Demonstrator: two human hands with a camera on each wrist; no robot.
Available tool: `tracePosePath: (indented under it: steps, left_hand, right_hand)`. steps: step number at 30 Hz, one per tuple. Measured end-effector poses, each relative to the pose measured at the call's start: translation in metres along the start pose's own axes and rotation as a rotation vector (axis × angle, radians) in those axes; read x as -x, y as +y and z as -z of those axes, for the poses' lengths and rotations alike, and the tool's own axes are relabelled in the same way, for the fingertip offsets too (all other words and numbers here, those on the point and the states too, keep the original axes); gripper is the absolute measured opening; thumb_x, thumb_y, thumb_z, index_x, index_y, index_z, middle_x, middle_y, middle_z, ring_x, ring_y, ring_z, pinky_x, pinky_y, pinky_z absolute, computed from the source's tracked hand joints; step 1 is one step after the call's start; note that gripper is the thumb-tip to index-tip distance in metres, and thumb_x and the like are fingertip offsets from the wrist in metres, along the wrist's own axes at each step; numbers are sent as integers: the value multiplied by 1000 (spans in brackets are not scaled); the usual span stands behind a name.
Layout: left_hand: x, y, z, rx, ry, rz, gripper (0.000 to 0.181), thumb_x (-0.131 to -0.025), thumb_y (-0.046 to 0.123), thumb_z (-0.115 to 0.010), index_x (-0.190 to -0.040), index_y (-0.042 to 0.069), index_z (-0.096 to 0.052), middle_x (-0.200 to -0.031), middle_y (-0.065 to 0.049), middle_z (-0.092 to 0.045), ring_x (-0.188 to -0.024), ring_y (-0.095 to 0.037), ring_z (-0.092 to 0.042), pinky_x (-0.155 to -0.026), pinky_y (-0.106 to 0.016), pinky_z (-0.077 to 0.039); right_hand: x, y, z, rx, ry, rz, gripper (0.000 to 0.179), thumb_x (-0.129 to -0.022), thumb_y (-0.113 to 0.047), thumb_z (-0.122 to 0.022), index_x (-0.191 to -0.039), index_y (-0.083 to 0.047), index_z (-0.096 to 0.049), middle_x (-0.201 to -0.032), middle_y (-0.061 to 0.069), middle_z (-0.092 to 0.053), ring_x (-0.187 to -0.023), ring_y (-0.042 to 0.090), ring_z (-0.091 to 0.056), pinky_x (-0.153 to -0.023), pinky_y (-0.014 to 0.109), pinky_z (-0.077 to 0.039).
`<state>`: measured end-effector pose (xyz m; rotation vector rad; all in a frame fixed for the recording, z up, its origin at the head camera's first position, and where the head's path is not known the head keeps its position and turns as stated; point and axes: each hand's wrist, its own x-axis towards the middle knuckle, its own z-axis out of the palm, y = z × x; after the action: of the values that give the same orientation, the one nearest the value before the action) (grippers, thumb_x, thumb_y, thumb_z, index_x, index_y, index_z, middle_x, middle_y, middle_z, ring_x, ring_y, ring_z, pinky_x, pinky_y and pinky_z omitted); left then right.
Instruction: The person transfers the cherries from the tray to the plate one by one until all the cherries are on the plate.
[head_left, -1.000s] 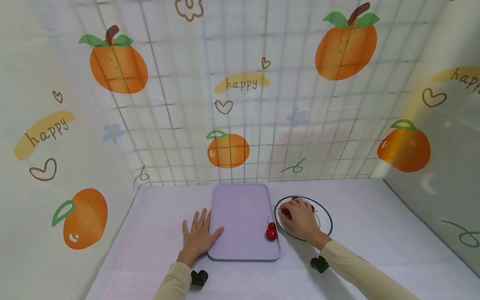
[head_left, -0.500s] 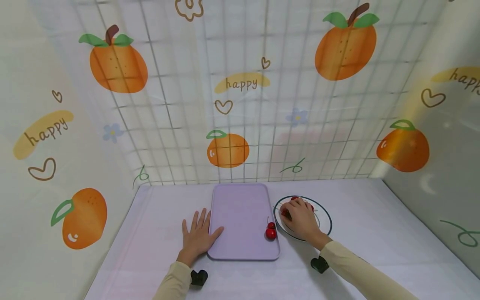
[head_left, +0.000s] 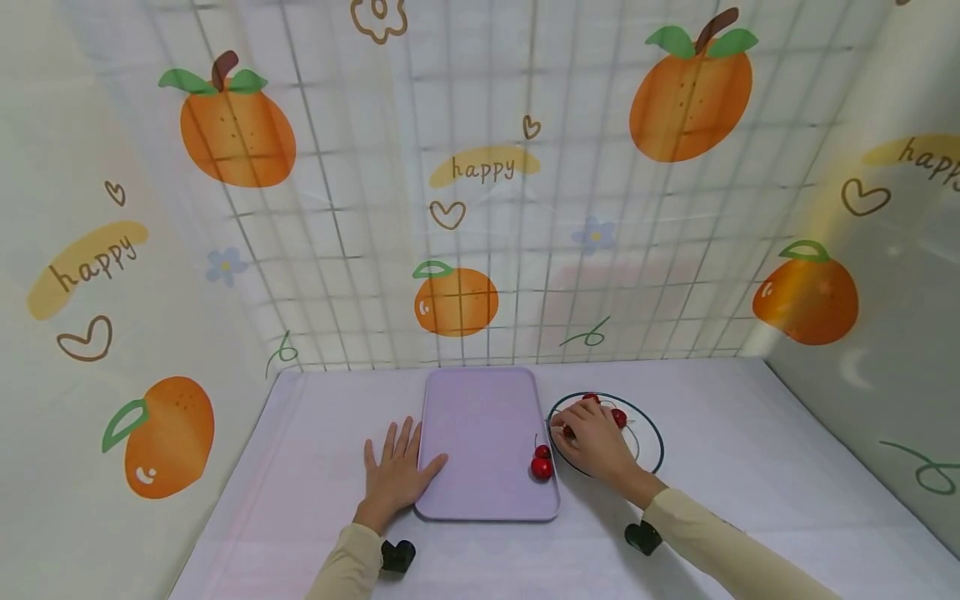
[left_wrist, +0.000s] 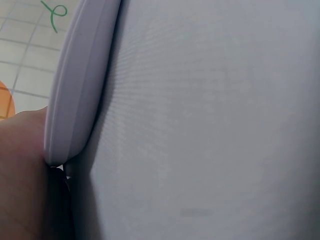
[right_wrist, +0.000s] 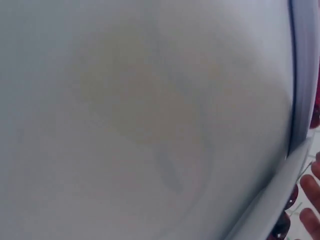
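Note:
The left hand (head_left: 397,473) lies flat with spread fingers beside a light purple tray (head_left: 480,442), its thumb over the tray's left rim. The right hand (head_left: 596,442) reaches over a white plate (head_left: 654,462) with a dark rim, fingers curled around a red cherry (head_left: 567,432) partly hidden beneath them. More cherries (head_left: 618,418) lie on the plate beyond the knuckles. In the right wrist view, the fingers (right_wrist: 311,192) show only at the edge, near dark cherries (right_wrist: 281,226). Two other cherries (head_left: 542,468) sit at the tray's right side, one with a stem.
Plate and tray stand close together on a pale tablecloth (head_left: 315,433). Behind rises a grid wall covered by a fruit-print curtain (head_left: 487,233). A black heart-shaped piece (head_left: 397,556) sits at the left wrist, and a similar dark piece (head_left: 642,537) at the right wrist.
The right hand has shifted slightly left over the plate, uncovering more of the cherries behind it. The left hand, tray and the cherries on the tray have stayed in place.

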<state>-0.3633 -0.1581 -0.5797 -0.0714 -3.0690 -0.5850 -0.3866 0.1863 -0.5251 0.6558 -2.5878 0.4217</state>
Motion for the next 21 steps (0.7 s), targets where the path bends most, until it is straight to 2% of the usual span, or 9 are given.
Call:
tracePosePath:
  steps: [3,8,14,18,21]
  left_hand:
    - [-1,-1,-2,-2,9,-4,90,-97,77,-37,-165,19,-23,-176,-1,-13,-165,-30,-7,-127,-67,4]
    - [-2,-3,-4,-3,8,-3,92,-95,80,-35,-165,20,-23,-176,0,-13,-165,-29,-6,-127,-67,4]
    - [-2,-3,-4,-9,10,-1,92,-96,79,-35,-165,20,-23,-176,1,-13,-165,-29,-7,-127,-67,3]
    - [-2,-3,-4,-8,10,0,92,-96,80,-35,-165,20,-23,-176,1,-13,-165,-29,-6,-127,-67,3]
    - [-2,-3,-4,-1,9,2,93,-95,80,-35,-165,20,-23,-176,1,-13,-165,-29,-6,-127,-67,3]
  right_hand:
    - [0,-5,3,-25,-25,31,13,-91,-16,-76,-104,-13,-76,-106,6,-75,-109,28,-60,-97,56,-49]
    - [0,-12,7,-82,-116,39,16,-94,-22,-75,-107,-15,-76,-111,6,-74,-114,28,-59,-101,55,-51]
    - [-2,-15,9,-143,-237,57,26,-97,-31,-70,-118,-16,-73,-116,0,-73,-121,25,-58,-111,56,-47]
    - [-2,-16,10,-170,-304,102,29,-98,-35,-69,-120,-17,-72,-119,-4,-72,-123,22,-57,-108,54,-49]
    - [0,-16,9,-196,-315,148,29,-97,-36,-70,-120,-19,-71,-121,-5,-71,-122,21,-56,-106,54,-50]
